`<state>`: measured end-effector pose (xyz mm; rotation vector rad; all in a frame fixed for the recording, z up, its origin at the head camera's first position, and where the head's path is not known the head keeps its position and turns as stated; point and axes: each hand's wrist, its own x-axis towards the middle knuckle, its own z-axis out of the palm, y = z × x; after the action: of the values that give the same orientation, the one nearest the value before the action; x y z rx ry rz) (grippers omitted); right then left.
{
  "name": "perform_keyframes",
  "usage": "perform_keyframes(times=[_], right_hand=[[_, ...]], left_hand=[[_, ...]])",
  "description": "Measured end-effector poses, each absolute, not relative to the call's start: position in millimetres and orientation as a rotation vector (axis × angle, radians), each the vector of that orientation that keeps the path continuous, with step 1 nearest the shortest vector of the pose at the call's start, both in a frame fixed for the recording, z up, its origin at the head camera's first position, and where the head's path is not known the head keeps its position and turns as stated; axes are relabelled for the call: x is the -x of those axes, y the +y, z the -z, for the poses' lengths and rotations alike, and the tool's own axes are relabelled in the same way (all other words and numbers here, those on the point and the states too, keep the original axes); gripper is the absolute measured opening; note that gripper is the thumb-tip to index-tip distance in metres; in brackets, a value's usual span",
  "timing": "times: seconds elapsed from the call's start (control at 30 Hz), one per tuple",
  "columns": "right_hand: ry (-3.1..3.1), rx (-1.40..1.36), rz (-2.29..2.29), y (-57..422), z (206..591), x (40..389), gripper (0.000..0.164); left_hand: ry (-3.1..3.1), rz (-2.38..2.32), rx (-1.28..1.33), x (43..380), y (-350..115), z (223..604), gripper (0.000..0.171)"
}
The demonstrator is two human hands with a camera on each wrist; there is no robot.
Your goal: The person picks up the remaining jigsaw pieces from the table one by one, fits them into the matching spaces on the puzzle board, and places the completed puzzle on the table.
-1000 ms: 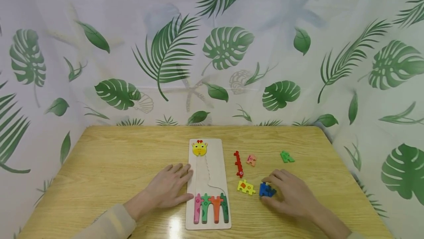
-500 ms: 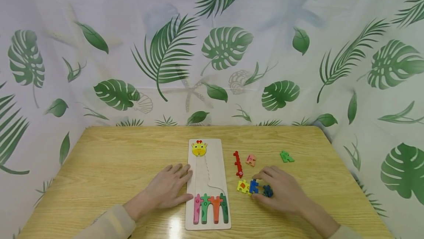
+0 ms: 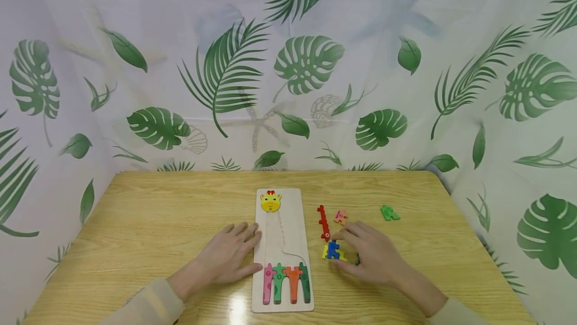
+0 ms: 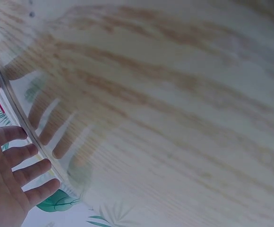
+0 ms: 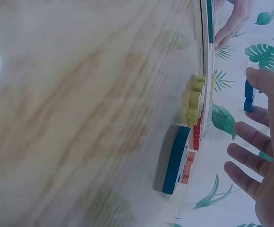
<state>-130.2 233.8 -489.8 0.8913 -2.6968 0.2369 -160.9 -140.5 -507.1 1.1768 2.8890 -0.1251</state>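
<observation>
My right hand (image 3: 371, 257) pinches a blue puzzle piece (image 3: 333, 250) between thumb and index finger. The right wrist view shows that blue piece (image 5: 249, 96) held clear of the table, the other fingers spread. A yellow puzzle piece (image 3: 325, 253) lies partly hidden behind it. Below the palm is a dark blue piece (image 5: 175, 161), mostly covered in the head view. Palm down, my left hand (image 3: 224, 255) rests by the left edge of a pale wooden giraffe puzzle board (image 3: 292, 225), fingertips and thumb at its rim.
A yellow giraffe head (image 3: 270, 202) sits at the board's top, and several coloured leg pieces (image 3: 293, 285) fill its bottom. Right of the board lie a red strip piece (image 3: 323, 222), a salmon piece (image 3: 341, 216) and a green piece (image 3: 389, 213) on the wooden table (image 3: 171, 200).
My right hand has picked up the blue piece and carried it left, over the yellow one. The dark blue piece stays behind on the table. My left hand has not moved.
</observation>
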Motion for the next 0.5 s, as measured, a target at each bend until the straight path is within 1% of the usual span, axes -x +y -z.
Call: perform_keyframes(times=[0.5], right_hand=[[-2.714,-0.904,-0.28,220,487,137,0.045]], left_hand=[[2.889,0.105,-1.182,162,-141,507,0.076]])
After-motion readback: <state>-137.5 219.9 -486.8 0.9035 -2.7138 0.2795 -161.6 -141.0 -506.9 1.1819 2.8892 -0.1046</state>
